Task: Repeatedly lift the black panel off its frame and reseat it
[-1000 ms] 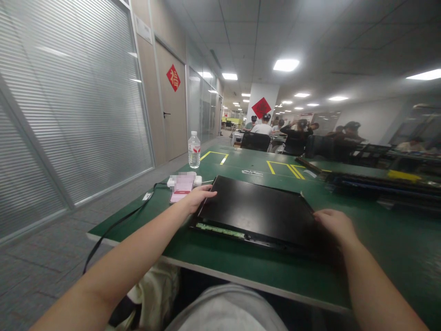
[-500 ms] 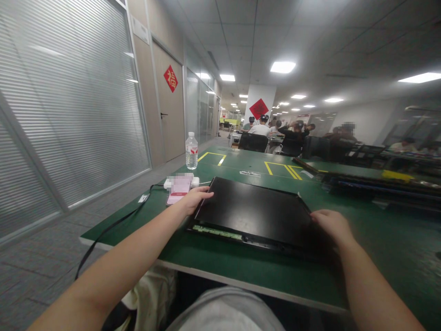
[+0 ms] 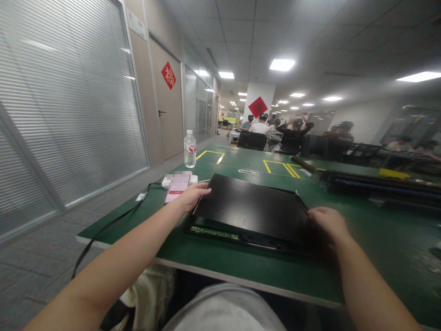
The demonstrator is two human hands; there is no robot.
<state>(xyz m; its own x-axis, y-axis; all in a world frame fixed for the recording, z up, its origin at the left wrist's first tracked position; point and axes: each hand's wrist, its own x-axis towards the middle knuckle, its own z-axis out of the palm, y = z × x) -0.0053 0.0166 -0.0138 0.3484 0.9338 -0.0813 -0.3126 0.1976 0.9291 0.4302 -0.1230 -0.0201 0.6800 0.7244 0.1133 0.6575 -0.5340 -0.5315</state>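
A flat black LCD panel (image 3: pixel 246 204) is held at its two sides over a black frame (image 3: pixel 275 244) on the green table. My left hand (image 3: pixel 193 196) grips the panel's left edge, thumb on top and fingers underneath. On the opposite side my right hand (image 3: pixel 329 223) is closed on the right edge, its fingertips partly hidden. A strip of green circuit board (image 3: pixel 214 233) shows along the frame's near left side, below the panel's near edge.
A phone (image 3: pixel 176 187) and a water bottle (image 3: pixel 190 149) stand left of the panel. A black cable (image 3: pixel 113 224) runs over the left table edge. Several dark panels (image 3: pixel 372 184) lie stacked at right. People sit at tables farther back.
The panel's near edge has risen a little, and more of a gap shows between it and the frame. Both hands keep their grip; the view has shifted slightly.
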